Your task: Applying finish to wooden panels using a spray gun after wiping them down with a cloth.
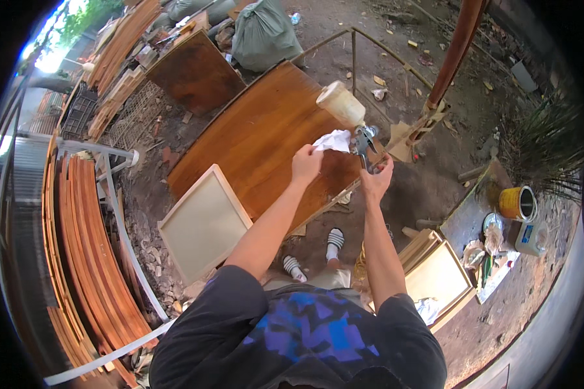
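My right hand is wrapped round the handle of a paint spray gun, held out in front of me. Its cloudy, stained cup tilts up to the left over the gun. Pinched in my left hand is a crumpled white cloth or paper, whose right end meets the front of the gun. Below both hands lies a large brown wooden panel. A pale framed panel leans against its near left side.
Stacked planks stand at the left behind a white metal rail. A rusty post rises at the upper right. More framed panels, a yellow can and a plastic jug are on the right. A full sack sits at the back.
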### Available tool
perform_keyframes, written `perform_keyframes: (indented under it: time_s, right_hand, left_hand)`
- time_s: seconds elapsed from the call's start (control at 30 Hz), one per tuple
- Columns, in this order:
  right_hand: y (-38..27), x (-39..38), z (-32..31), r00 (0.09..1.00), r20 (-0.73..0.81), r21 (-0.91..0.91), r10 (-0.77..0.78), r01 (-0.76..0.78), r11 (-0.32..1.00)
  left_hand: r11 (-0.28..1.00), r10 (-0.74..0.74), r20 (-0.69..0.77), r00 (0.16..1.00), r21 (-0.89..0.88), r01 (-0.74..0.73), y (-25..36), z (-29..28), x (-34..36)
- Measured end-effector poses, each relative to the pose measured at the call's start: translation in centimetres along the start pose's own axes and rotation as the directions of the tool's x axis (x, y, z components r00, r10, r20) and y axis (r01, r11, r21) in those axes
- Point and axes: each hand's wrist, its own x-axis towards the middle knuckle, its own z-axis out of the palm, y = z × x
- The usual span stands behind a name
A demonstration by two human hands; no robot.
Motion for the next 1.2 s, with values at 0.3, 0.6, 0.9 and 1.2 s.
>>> perform_keyframes:
  time_s: [0.3,0.6,0.9,1.2]
  right_hand:
    - [-9.6,-13.7,-6.8,0.923,0.330,0.497,-0.198,0.008,0.868]
    - [-12.9,-27.9,-8.3,0.738,0.589,0.558,-0.328,-0.079,0.826]
    - [-15.9,-36.8,-9.9,0.630,0.695,0.535,-0.346,-0.132,0.834]
    - [-17.0,-30.1,-10.2,0.533,0.799,0.387,-0.278,-0.103,0.916]
  left_hand:
    - [0.398,0.100,0.092,0.991,-0.916,0.045,0.4,-14.4,-8.5]
    - [0.435,0.328,0.004,0.945,-0.888,-0.147,-2.4,-24.4,-22.1]
    - [0.541,0.376,-0.069,0.924,-0.793,-0.280,-6.1,-29.7,-29.9]
    - [0.566,0.368,-0.157,0.916,-0.744,-0.355,-2.7,-28.3,-26.9]
